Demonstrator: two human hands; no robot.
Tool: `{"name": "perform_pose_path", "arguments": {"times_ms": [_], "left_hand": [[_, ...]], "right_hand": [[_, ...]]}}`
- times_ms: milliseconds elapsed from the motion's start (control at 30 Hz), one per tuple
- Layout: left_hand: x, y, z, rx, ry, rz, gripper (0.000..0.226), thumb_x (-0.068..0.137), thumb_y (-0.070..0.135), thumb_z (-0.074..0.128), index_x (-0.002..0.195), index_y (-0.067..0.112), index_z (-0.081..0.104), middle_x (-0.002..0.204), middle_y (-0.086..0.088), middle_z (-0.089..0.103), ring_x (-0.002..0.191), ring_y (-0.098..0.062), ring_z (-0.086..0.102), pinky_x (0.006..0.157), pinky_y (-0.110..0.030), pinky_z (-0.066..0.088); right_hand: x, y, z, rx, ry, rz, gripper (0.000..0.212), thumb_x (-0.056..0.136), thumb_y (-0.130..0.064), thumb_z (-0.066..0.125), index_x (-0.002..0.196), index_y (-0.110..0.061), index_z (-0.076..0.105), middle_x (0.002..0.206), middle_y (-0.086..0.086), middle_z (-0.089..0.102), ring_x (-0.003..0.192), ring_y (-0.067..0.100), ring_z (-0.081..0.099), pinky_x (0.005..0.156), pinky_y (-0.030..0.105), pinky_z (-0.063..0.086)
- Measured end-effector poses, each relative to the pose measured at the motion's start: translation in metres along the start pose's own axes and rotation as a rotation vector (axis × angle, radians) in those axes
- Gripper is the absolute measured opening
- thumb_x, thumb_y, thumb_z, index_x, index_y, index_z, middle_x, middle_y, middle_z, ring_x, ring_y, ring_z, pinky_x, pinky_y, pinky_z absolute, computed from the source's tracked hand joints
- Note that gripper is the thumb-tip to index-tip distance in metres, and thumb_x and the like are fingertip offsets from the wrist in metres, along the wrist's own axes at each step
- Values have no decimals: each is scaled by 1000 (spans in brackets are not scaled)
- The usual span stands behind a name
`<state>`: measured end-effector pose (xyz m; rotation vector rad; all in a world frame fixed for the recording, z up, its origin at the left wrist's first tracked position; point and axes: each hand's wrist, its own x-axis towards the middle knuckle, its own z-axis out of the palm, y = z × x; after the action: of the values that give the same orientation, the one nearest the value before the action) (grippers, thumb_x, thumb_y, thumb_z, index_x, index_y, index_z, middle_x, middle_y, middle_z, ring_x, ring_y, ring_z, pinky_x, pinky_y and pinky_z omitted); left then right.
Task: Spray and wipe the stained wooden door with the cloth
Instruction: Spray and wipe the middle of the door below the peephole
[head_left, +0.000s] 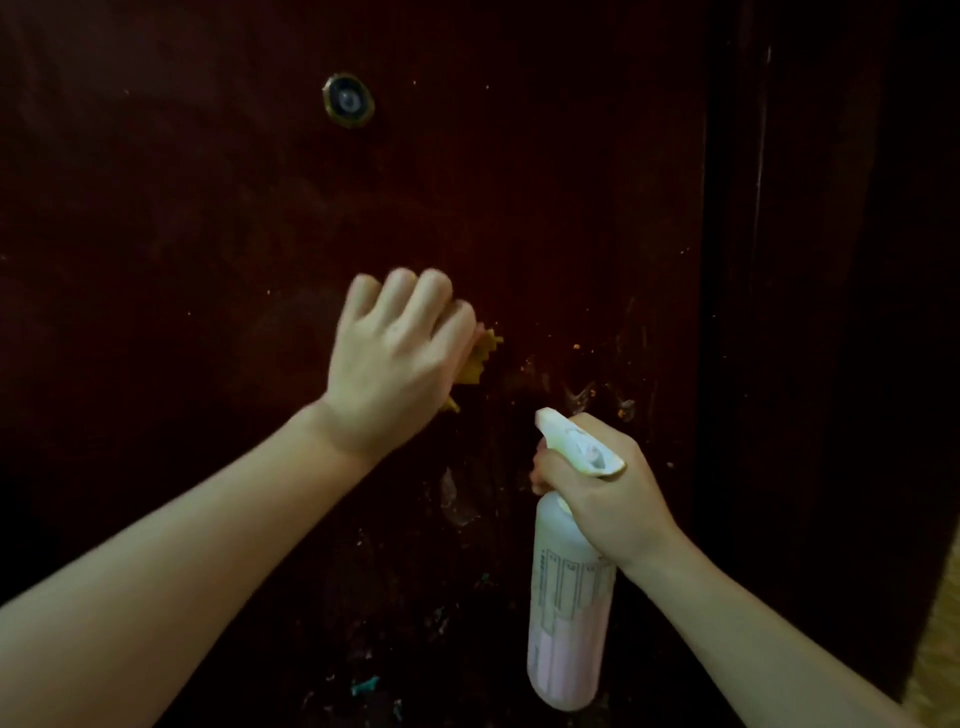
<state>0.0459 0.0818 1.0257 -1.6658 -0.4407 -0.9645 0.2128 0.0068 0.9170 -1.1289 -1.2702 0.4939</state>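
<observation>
A dark reddish-brown wooden door (208, 208) fills the view. My left hand (400, 358) presses a yellow cloth (480, 356) against the door at mid-height; most of the cloth is hidden under the hand. My right hand (608, 488) grips the neck of a white spray bottle (569, 597) holding pale pink liquid, its nozzle (548, 418) pointing up and left. Orange specks and pale smears (587, 395) mark the door just right of the cloth. More smears and teal bits (363, 686) show lower down.
A brass-rimmed peephole (348, 101) sits in the upper middle of the door. The dark door frame (779, 260) runs down the right side. A strip of light patterned wall (940, 623) shows at the bottom right corner.
</observation>
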Motion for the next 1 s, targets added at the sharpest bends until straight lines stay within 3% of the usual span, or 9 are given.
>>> {"name": "perform_pose_path", "arguments": {"times_ms": [100, 200, 333, 500, 633, 733, 900, 1000], "left_hand": [[-37, 27, 2, -100, -80, 175, 15, 87, 13, 65, 77, 11, 55, 82, -9, 55, 68, -27, 48, 60, -39, 33], [-52, 31, 5, -117, -135, 228, 13, 82, 9, 67, 78, 11, 55, 84, -6, 55, 68, -22, 48, 60, -36, 34], [-45, 24, 3, -118, -140, 266, 13, 83, 12, 69, 80, 13, 56, 85, -7, 57, 68, -22, 48, 61, -36, 33], [-40, 18, 0, -132, -140, 300, 15, 85, 14, 68, 81, 12, 53, 84, -7, 56, 67, -22, 47, 61, -36, 34], [-38, 12, -1, -128, -154, 293, 15, 88, 17, 67, 83, 12, 53, 86, -8, 58, 70, -22, 49, 63, -36, 34], [-26, 1, -4, -108, -141, 247, 13, 89, 17, 66, 85, 11, 54, 89, -10, 60, 72, -24, 52, 63, -37, 35], [19, -11, -1, -19, -15, 39, 22, 96, 24, 58, 81, 7, 56, 87, -13, 59, 72, -28, 53, 62, -40, 38], [39, -3, 7, 36, 45, -140, 23, 94, 24, 60, 78, 8, 58, 86, -11, 59, 73, -28, 54, 62, -40, 39]], "right_hand": [[0, 0, -4, -12, 30, -2, 15, 83, -2, 62, 71, 5, 55, 68, 23, 60, 61, 32, 59, 61, 44, 51], [-1, -7, -7, -16, 36, -41, 18, 81, -3, 62, 69, 6, 51, 65, 23, 57, 55, 31, 52, 55, 43, 45], [4, -20, -11, -20, 1, -76, 11, 83, -10, 66, 74, -6, 59, 65, 10, 60, 61, 30, 56, 57, 40, 48], [12, -29, -12, -30, 14, -98, 21, 84, -4, 62, 74, 11, 52, 69, 28, 58, 66, 45, 56, 58, 52, 48], [16, -29, -13, -8, -1, -38, 18, 83, -5, 63, 71, 5, 55, 64, 17, 64, 70, 37, 66, 69, 53, 54], [18, -28, -14, 3, -55, -28, 11, 83, -10, 64, 74, -5, 62, 69, 11, 68, 75, 31, 68, 75, 49, 56], [18, -28, -15, -42, -22, -45, 19, 85, -6, 63, 74, 7, 57, 66, 18, 65, 67, 32, 66, 64, 44, 54], [19, -26, -16, 14, -27, -7, 13, 86, -6, 64, 77, 4, 62, 65, 18, 66, 66, 31, 68, 65, 38, 55]]}}
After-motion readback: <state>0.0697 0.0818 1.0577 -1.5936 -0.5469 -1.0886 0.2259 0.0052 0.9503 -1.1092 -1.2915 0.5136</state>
